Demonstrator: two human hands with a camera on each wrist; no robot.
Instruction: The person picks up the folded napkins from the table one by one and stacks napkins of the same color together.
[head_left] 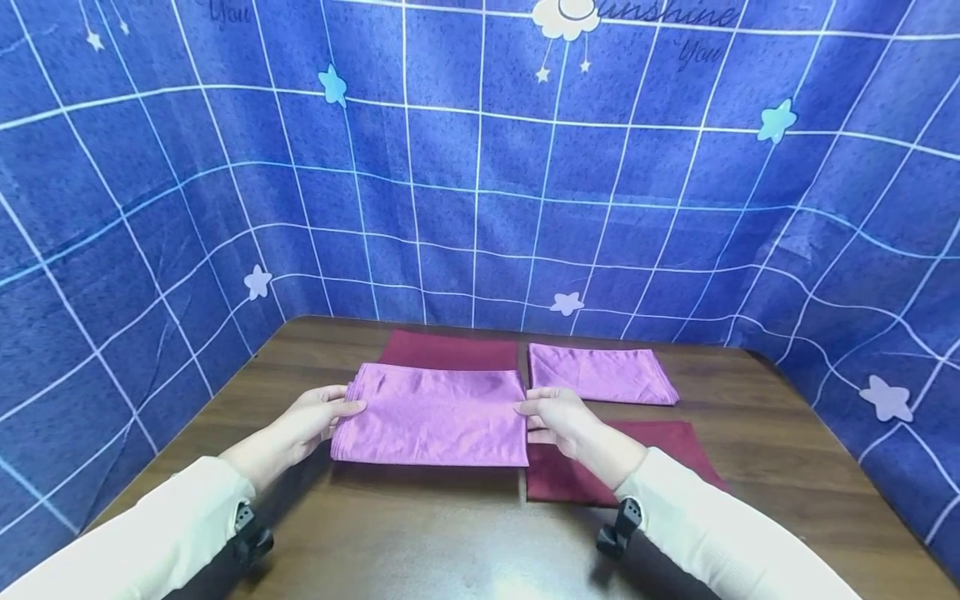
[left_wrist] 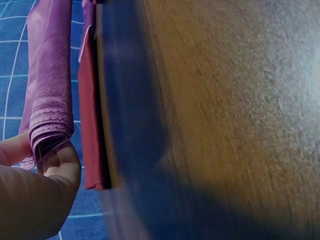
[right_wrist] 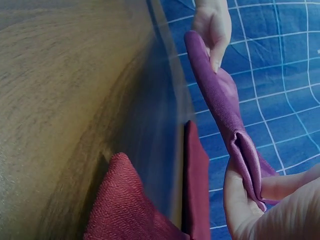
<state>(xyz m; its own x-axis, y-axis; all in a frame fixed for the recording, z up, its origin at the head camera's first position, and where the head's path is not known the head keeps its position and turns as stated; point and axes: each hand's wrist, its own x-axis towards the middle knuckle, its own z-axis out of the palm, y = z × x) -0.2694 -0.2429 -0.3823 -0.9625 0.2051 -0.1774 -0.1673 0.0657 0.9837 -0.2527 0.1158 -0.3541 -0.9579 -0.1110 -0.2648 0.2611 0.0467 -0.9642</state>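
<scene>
A folded, shiny purple cloth (head_left: 435, 421) is held up above the table between both hands. My left hand (head_left: 311, 421) pinches its left end, thumb on top and fingers beneath; in the left wrist view the stacked layers of the purple cloth (left_wrist: 51, 100) show at that end. At the right end my right hand (head_left: 558, 421) pinches it the same way. The right wrist view shows the purple cloth (right_wrist: 220, 105) off the table, with the left hand (right_wrist: 212, 25) at its far end.
Behind the held cloth lies a folded dark red cloth (head_left: 453, 350), partly covered from view. Another folded purple cloth (head_left: 600, 373) lies at the back right. A second dark red cloth (head_left: 645, 467) lies under the right forearm. Blue curtain (head_left: 480, 208) surrounds the wooden table (head_left: 405, 533).
</scene>
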